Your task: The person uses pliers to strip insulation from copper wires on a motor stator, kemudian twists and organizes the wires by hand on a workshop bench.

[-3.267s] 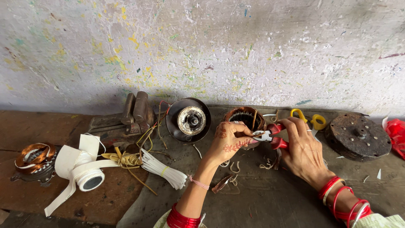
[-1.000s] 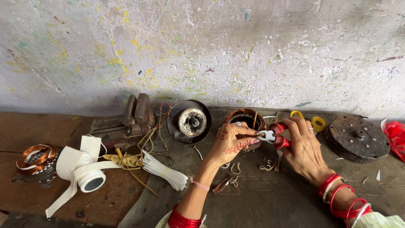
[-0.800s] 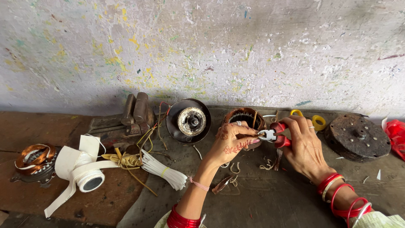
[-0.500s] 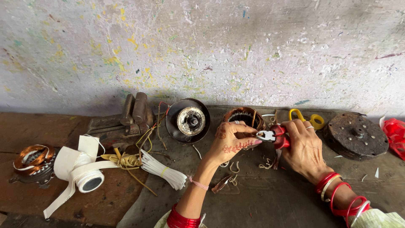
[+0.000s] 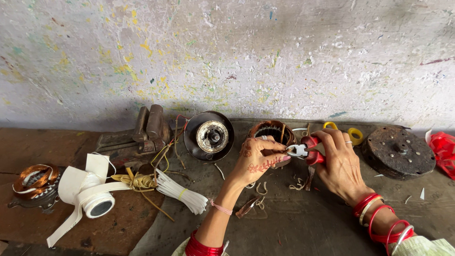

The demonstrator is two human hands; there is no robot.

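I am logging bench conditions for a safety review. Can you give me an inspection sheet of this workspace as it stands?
Surface: worn dark bench, stained, with a brown patch at the left.
Job's things: red-handled pliers in the right hand; copper-wound stator under the left hand.
Clutter: vise, round motor housing, rusty disc, white tape roll, second copper coil, white sleeve bundle, yellow-handled scissors, wire offcuts.
Grippers: right hand closed on the pliers; left hand pinching at the plier tips.
Cables: yellow wires tangled by the vise.
Surroundings: paint-flecked wall; red plastic at the right edge.
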